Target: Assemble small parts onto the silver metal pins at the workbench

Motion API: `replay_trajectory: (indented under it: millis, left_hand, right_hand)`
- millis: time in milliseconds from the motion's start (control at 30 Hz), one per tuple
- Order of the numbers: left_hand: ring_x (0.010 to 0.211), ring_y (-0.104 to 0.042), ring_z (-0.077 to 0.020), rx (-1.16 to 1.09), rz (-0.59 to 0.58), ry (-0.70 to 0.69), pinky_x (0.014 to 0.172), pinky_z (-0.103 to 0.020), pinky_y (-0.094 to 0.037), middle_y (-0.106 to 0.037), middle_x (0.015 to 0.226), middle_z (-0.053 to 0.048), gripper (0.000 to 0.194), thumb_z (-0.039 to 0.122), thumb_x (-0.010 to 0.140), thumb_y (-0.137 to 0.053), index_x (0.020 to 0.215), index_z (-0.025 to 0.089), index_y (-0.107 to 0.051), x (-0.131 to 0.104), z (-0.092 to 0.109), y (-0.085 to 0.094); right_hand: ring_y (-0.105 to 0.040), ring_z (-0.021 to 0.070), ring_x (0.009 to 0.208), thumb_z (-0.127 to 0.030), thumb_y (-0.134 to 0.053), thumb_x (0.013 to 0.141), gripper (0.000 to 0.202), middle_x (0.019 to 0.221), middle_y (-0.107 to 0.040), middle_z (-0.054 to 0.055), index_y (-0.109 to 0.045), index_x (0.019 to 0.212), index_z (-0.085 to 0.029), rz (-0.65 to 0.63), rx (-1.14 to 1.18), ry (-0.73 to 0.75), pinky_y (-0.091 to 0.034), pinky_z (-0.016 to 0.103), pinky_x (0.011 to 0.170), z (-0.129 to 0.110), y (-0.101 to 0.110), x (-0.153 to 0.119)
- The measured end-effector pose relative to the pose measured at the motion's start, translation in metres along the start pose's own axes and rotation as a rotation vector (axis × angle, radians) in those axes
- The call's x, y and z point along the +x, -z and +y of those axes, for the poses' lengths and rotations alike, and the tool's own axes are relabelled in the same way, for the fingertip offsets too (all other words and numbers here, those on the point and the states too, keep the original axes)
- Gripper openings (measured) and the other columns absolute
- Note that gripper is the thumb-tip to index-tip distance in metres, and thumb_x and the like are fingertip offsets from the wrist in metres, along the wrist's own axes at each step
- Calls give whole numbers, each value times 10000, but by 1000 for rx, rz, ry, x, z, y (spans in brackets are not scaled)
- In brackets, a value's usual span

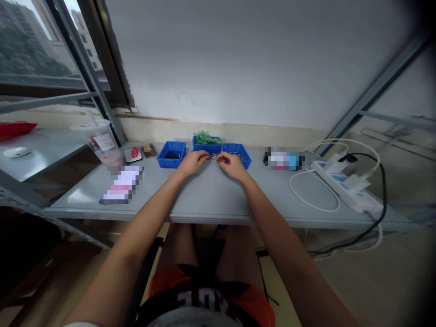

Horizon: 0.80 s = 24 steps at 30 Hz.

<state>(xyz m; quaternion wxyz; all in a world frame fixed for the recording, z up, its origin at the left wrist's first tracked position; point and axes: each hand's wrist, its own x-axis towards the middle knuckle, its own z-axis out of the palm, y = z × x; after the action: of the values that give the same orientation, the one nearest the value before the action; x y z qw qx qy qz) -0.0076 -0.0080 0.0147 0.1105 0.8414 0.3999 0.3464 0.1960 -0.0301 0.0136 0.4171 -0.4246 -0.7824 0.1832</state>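
My left hand (195,162) is over the shelf table, thumb and fingers pinched together. Facing it, my right hand (234,165) has its fingers curled in, close to the left fingertips. Small shiny metal pieces (213,156) show between the two hands; whether they are held or lie on the table I cannot tell. Just behind my right hand stands a blue bin (248,161) with shiny metal bits in it. Left of my left hand, another blue bin (162,160) contains small dark pieces. A third blue bin (206,148), behind both hands, is heaped with green plastic pieces (203,137).
A plastic drink cup (105,147) and a phone (122,184) are at the left, near a small red item (135,151). On the right lie a blurred-out packet (284,160), a white power strip (347,184) and looping cables. The wall (238,68) closes off the back.
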Motion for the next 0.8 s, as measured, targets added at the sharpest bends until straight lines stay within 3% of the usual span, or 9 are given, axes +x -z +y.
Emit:
replay_trajectory:
  millis: [133,200,300,500,633,800]
  left_hand:
    - [790,-636,-225,47,-20,62,752,-317,-465,-704,884,-108,298,303,878,-527,1087,147,-671,0,-4,-3]
    - [778,-636,-232,88,-59,67,751,-325,-469,-702,859,-114,274,271,859,-540,1050,141,-686,0,-7,-5]
    - [804,-638,-244,126,-93,92,769,-337,-476,-704,893,-126,272,259,832,-555,1031,140,-697,-1,-15,-10]
    - [894,-625,-260,216,-176,81,852,-354,-482,-696,915,-132,290,289,790,-578,987,129,-719,-3,-29,-19]
    - [1032,-593,-276,351,-136,80,928,-368,-456,-658,1068,-159,353,324,835,-524,1070,120,-691,-1,-23,-23]
    - [996,-629,-288,537,-263,162,861,-357,-486,-672,1045,-171,363,361,888,-453,1000,113,-692,19,-6,-24]
  right_hand:
    - [-583,166,766,-231,-488,783,184,852,-657,52,-624,896,-182,316,-46,-187,-456,318,781,9,11,3]
    - [-585,167,747,-270,-515,797,295,907,-661,60,-600,1066,-186,369,-23,-255,-464,325,756,15,14,4]
    - [-588,166,732,-285,-564,789,425,883,-670,41,-548,1207,-208,258,-22,-251,-463,321,745,17,13,3]
    - [-578,148,703,-212,-529,823,237,787,-669,37,-666,1009,-160,-45,-138,-154,-440,285,738,7,-7,-1]
    - [-574,140,714,-178,-552,818,189,752,-659,22,-684,952,-161,-244,-209,-158,-430,266,732,6,-14,-3]
    - [-584,131,733,-187,-544,842,193,786,-667,21,-670,984,-157,-296,-225,-173,-422,245,716,7,-15,-4]
